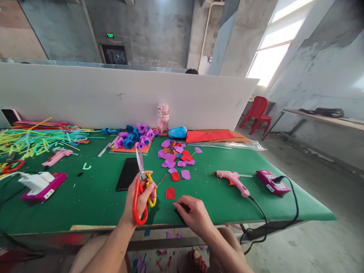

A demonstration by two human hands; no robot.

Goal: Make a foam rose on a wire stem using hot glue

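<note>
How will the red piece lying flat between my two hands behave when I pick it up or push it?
The red piece looks thin and small, so it's probably very light and apt to slide if nudged. Lying flat on the green tabletop, it may be fiddly to get a fingertip under. With that flat shape, it seems unlikely to roll.

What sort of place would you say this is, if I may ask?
Probably a craft workshop: the green table bears purple and blue handmade-looking flowers and pink glue guns, and the left hand holds red-handled scissors.
</note>
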